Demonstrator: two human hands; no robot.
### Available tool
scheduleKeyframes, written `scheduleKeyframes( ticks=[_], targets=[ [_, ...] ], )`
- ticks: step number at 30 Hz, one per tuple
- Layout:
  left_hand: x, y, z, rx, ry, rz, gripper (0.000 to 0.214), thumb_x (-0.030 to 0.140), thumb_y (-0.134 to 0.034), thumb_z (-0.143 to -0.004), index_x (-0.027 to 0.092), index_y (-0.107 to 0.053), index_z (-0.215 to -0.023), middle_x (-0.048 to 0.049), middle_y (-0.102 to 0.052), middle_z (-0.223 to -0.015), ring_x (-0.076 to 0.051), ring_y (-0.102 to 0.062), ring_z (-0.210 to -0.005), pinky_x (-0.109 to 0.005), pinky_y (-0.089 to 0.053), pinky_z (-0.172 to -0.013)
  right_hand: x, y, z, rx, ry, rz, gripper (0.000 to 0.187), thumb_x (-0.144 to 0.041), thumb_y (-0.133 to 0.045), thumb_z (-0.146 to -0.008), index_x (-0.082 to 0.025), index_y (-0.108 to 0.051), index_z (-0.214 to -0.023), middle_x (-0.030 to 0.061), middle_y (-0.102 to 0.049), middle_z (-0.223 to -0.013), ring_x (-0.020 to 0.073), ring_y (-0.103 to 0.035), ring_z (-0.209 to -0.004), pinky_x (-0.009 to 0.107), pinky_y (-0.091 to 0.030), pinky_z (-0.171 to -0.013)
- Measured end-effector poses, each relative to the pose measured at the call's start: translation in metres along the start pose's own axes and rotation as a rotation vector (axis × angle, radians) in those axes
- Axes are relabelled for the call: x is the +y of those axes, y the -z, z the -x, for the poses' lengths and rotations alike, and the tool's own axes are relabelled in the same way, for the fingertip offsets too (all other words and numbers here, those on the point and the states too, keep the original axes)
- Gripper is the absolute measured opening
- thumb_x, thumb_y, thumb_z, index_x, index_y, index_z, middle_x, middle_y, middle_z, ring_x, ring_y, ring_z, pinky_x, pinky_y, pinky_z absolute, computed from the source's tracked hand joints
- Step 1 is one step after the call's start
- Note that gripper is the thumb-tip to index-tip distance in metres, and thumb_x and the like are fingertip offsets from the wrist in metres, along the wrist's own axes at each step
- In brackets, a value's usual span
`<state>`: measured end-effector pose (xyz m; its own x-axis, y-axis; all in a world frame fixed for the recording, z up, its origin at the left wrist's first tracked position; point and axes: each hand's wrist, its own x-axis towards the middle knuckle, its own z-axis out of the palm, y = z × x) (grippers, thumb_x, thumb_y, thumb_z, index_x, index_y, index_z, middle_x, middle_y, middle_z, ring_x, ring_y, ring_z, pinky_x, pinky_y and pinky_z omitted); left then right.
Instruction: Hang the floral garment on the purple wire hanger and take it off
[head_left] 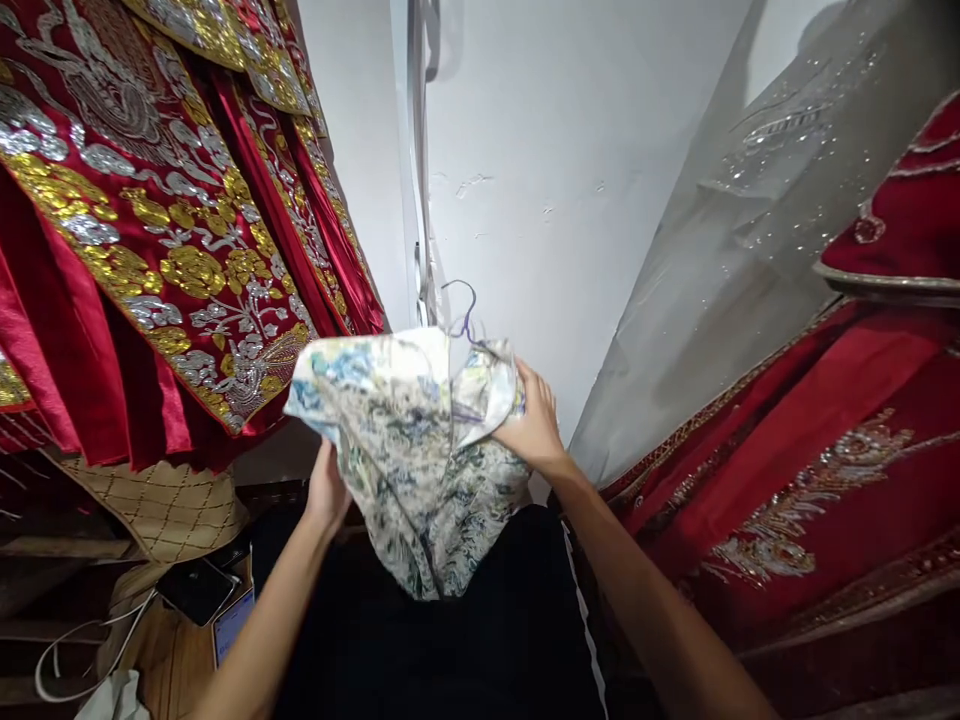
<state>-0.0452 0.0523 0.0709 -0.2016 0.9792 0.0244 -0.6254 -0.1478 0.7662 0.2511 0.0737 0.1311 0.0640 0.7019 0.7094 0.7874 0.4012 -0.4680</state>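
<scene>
A floral garment (405, 450) in white, grey, green and blue hangs in front of me, slightly blurred. A dark purple wire hanger (466, 325) rises from its neck, hook upward; the rest of the hanger is mostly hidden inside the cloth. My right hand (532, 420) grips the garment at its right shoulder, fingers wrapped round the edge. My left hand (326, 490) holds the garment's left side from below, with its fingers mostly covered by the cloth.
Red dresses with gold and silver sequins (199, 270) hang at the left. On the right are a sheer white sparkly gown (712, 240) and red beaded garments (810, 480). Phones (196, 590) and a white cable (75, 690) lie at lower left. A white wall (570, 150) stands ahead.
</scene>
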Motion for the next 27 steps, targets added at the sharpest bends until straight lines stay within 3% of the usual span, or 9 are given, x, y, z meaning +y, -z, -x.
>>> scheduleKeyframes(
  ticks=[3, 5, 8, 10, 14, 16, 17, 19, 27],
  targets=[
    [-0.046, 0.011, 0.020, 0.124, 0.013, -0.156, 0.053, 0.059, -0.068, -0.079, 0.018, -0.066, -0.113, -0.0097, -0.070, -0.120, -0.033, -0.050, -0.134, -0.049, -0.035, -0.116, -0.021, 0.007, -0.024, 0.012, 0.031, 0.024, 0.091, -0.037, -0.074, -0.064, -0.022, -0.035, -0.146, 0.0162, -0.052, -0.133, 0.0407, -0.046, -0.124, 0.055, -0.036, -0.101],
    [-0.081, 0.015, 0.035, 0.078, 0.023, -0.347, 0.062, 0.045, -0.080, -0.072, 0.017, -0.061, -0.125, -0.0110, -0.065, -0.130, -0.032, -0.048, -0.135, -0.047, -0.031, -0.118, -0.038, 0.011, -0.027, -0.059, 0.118, -0.020, 0.093, -0.032, -0.073, -0.064, -0.022, -0.034, -0.148, 0.0157, -0.051, -0.136, 0.0406, -0.044, -0.127, 0.056, -0.033, -0.105],
    [-0.121, 0.023, 0.053, 0.153, 0.000, -0.442, 0.072, 0.047, -0.074, -0.080, 0.021, -0.048, -0.141, -0.0108, -0.050, -0.148, -0.029, -0.036, -0.144, -0.042, -0.027, -0.120, -0.058, 0.016, -0.010, -0.185, 0.210, -0.267, 0.092, -0.026, -0.069, -0.071, -0.028, -0.027, -0.152, 0.0105, -0.048, -0.144, 0.0340, -0.042, -0.133, 0.051, -0.030, -0.111],
    [-0.134, 0.031, 0.061, 0.217, 0.069, -0.476, 0.075, 0.053, -0.066, -0.084, 0.021, -0.042, -0.147, -0.0113, -0.038, -0.156, -0.030, -0.029, -0.147, -0.042, -0.026, -0.120, -0.063, 0.009, 0.012, -0.153, 0.119, -0.486, 0.084, -0.026, -0.065, -0.077, -0.029, -0.027, -0.152, 0.0088, -0.051, -0.142, 0.0293, -0.045, -0.132, 0.047, -0.033, -0.110],
    [-0.137, 0.046, 0.072, 0.239, 0.139, -0.498, 0.078, 0.056, -0.062, -0.087, 0.021, -0.035, -0.151, -0.0105, -0.030, -0.161, -0.028, -0.025, -0.149, -0.042, -0.024, -0.121, -0.058, -0.045, 0.078, 0.057, -0.341, -0.730, 0.029, -0.039, -0.051, -0.091, -0.021, -0.058, -0.112, 0.0093, -0.066, -0.101, 0.0236, -0.062, -0.094, 0.038, -0.048, -0.085],
    [-0.133, 0.049, 0.073, 0.199, 0.116, -0.492, 0.074, 0.055, -0.060, -0.088, 0.022, -0.036, -0.150, -0.0099, -0.031, -0.160, -0.027, -0.026, -0.149, -0.041, -0.022, -0.122, -0.054, -0.081, 0.113, -0.099, -0.555, -0.712, 0.034, -0.047, -0.038, -0.095, -0.021, -0.055, -0.079, 0.0051, -0.061, -0.072, 0.0192, -0.055, -0.066, 0.032, -0.044, -0.063],
    [-0.131, 0.050, 0.073, 0.179, 0.103, -0.491, 0.071, 0.054, -0.059, -0.089, 0.022, -0.039, -0.149, -0.0100, -0.032, -0.160, -0.026, -0.027, -0.148, -0.041, -0.022, -0.122, -0.053, -0.097, 0.128, -0.307, -0.582, -0.715, 0.039, -0.051, -0.038, -0.094, -0.023, -0.050, -0.070, 0.0022, -0.056, -0.062, 0.0173, -0.049, -0.057, 0.030, -0.040, -0.057],
    [-0.129, 0.050, 0.072, 0.143, 0.089, -0.489, 0.064, 0.052, -0.058, -0.090, 0.021, -0.045, -0.145, -0.0105, -0.038, -0.157, -0.027, -0.031, -0.147, -0.042, -0.024, -0.121, -0.051, -0.121, 0.148, -0.498, -0.565, -0.741, 0.042, -0.054, -0.049, -0.088, -0.023, -0.045, -0.060, -0.0014, -0.048, -0.050, 0.0149, -0.044, -0.048, 0.028, -0.035, -0.050],
    [-0.134, 0.046, 0.075, 0.050, 0.127, -0.461, 0.060, 0.049, -0.063, -0.087, 0.024, -0.050, -0.141, -0.0080, -0.044, -0.153, -0.027, -0.027, -0.148, -0.043, -0.020, -0.122, -0.035, -0.112, 0.140, -0.489, -0.559, -0.761, 0.039, -0.056, -0.046, -0.092, -0.023, -0.044, -0.071, -0.0046, -0.048, -0.057, 0.0125, -0.043, -0.050, 0.025, -0.033, -0.053]
  ],
)
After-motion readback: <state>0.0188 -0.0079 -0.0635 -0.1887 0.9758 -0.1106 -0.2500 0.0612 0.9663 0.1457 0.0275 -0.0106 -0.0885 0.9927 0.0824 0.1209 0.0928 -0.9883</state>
